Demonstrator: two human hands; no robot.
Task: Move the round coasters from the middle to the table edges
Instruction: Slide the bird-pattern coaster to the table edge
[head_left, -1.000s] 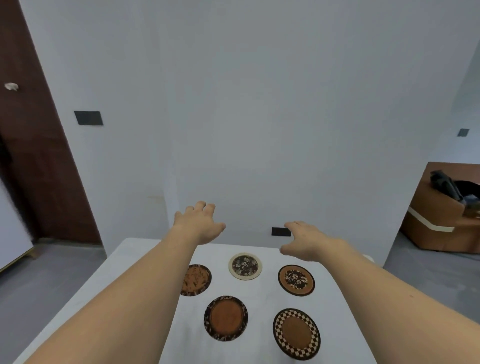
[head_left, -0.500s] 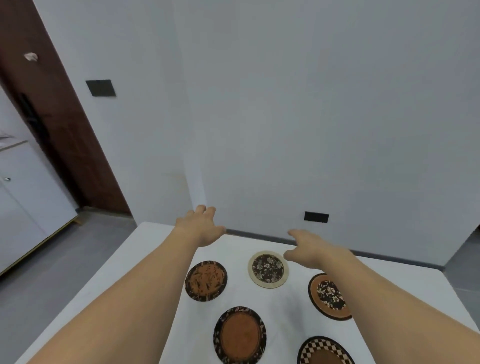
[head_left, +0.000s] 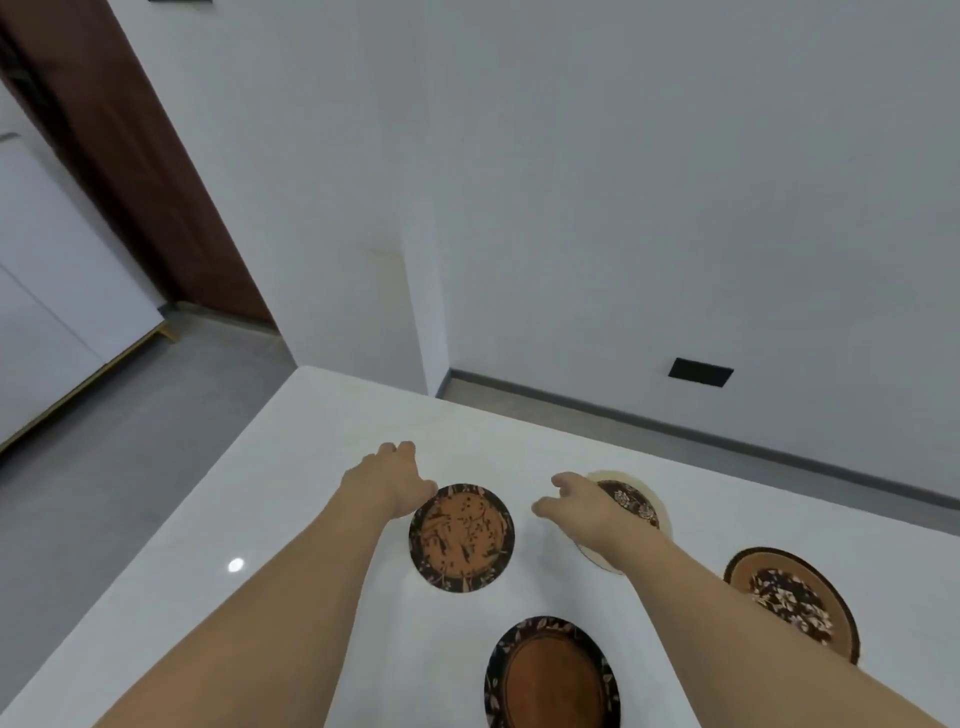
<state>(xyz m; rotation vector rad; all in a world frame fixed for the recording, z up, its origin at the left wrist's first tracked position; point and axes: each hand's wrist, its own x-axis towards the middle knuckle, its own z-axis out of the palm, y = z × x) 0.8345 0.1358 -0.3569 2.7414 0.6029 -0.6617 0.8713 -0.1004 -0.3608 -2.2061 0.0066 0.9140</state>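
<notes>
Your left hand (head_left: 389, 480) sits at the far-left rim of the orange coaster (head_left: 461, 537), fingers loose, nothing held. Your right hand (head_left: 582, 501) hovers spread over the cream-rimmed coaster (head_left: 631, 499), covering pt of it. Both coasters lie flat mid-table (head_left: 291, 499).

Soft, even light; one small glare spot on the desk (head_left: 236, 565) near its left edge (wide-angle bending, slight blur).
</notes>
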